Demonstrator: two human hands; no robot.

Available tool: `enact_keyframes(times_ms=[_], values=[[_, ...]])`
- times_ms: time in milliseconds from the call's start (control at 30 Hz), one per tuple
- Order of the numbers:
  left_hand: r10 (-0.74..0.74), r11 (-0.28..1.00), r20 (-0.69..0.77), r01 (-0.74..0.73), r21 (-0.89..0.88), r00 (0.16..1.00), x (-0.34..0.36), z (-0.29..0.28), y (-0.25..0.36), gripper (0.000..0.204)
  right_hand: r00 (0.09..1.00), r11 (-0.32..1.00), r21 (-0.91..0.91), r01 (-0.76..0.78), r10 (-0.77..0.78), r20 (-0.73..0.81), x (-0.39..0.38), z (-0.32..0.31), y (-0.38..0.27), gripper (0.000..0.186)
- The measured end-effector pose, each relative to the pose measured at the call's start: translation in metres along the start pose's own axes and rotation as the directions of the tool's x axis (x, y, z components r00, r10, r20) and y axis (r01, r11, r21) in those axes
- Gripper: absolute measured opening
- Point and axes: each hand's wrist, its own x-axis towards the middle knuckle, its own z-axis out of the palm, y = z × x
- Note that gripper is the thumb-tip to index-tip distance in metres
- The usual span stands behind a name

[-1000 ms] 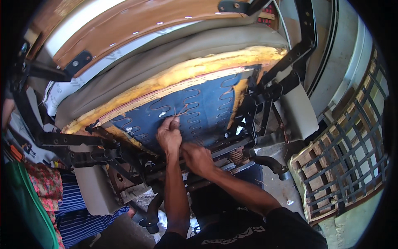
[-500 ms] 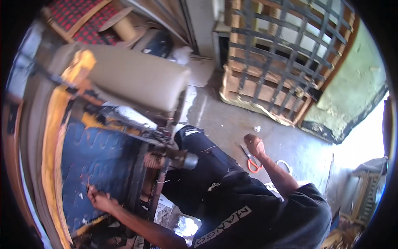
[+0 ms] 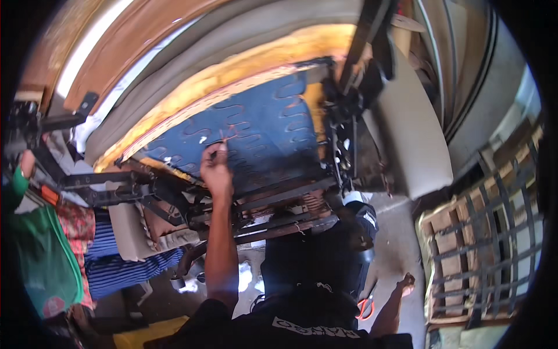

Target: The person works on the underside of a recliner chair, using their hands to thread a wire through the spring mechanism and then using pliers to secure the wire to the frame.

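Note:
My left hand point(image 3: 215, 168) is closed in a pinch on a thin reddish wire point(image 3: 225, 139) at the wavy springs of an upturned seat, over its dark blue backing point(image 3: 258, 157). Exposed yellow foam point(image 3: 261, 46) runs along the seat's far edge, and black metal mechanism parts point(image 3: 349, 87) surround it. My right hand point(image 3: 405, 284) is away at the lower right, above the floor near orange-handled scissors point(image 3: 365, 308). Its fingers are curled; whether they hold anything is hidden.
Another person's hand point(image 3: 26, 164) and green sleeve show at the left, with striped blue cloth point(image 3: 122, 267) below. A wooden frame with black webbing point(image 3: 482, 232) leans at the right. Brown and white panels point(image 3: 133, 46) stand behind the seat.
My right hand has left the seat beside my left hand and moved out to the lower right. My left hand stays at the springs. The view swung right, then back.

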Motion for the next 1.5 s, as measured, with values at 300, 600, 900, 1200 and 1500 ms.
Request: enact_keyframes(times_ms=[300, 600, 900, 1200, 1500], values=[[0.292, 0.882, 0.009, -0.273, 0.384, 0.956, 0.008, -0.007, -0.008, 0.025, 0.94, 0.762, 0.569, 0.308, -0.336, -0.059, -0.108, -0.087, -0.21, 0.068], [0.398, 0.914, -0.017, -0.395, 0.094, 0.917, 0.023, -0.012, -0.025, 0.015, 0.623, 0.511, 0.4, 0.761, -0.747, -0.232, -0.145, -0.199, -0.395, 0.056], [0.13, 0.992, 0.049, -0.129, -0.017, 0.99, 0.011, -0.008, -0.024, 0.016, 0.157, -0.185, 0.754, 0.63, -0.921, -0.357, -0.377, -0.253, -0.533, 0.043], [-0.339, 0.687, 0.281, 0.441, -0.577, 0.898, 0.012, -0.005, -0.006, 0.009, -0.087, 0.081, 0.693, 0.716, -0.975, 0.204, -0.458, -0.138, -0.598, 0.039], [-0.328, 0.747, 0.153, 0.355, -0.562, 0.932, 0.014, -0.012, -0.006, 0.012, -0.023, 0.054, 0.627, 0.777, -0.993, 0.115, -0.476, -0.1, -0.621, 0.035]])
